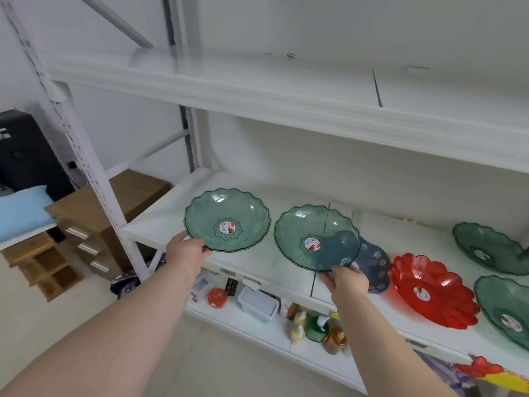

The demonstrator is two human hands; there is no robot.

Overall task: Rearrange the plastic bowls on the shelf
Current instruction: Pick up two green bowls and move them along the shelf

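Green translucent plastic: two scalloped bowls in hand, tilted, faces toward camera, above the middle shelf [160,222].
Left hand [187,253]: pinching near rim of left green bowl [227,220]; bowl extends up and away from grip.
Right hand [347,282]: pinching near rim of right green bowl [316,237]; bowl rises up-left of grip.
Beyond right grip: dark floral bowl [375,262], just behind and partly covered by held bowl; red bowl [432,290] farther right.
Gap between held bowls: narrow, not touching.
Free shelf: below and beyond left grip; left hand nearer.
Judgement: set-down probably leftward, left bowl first.
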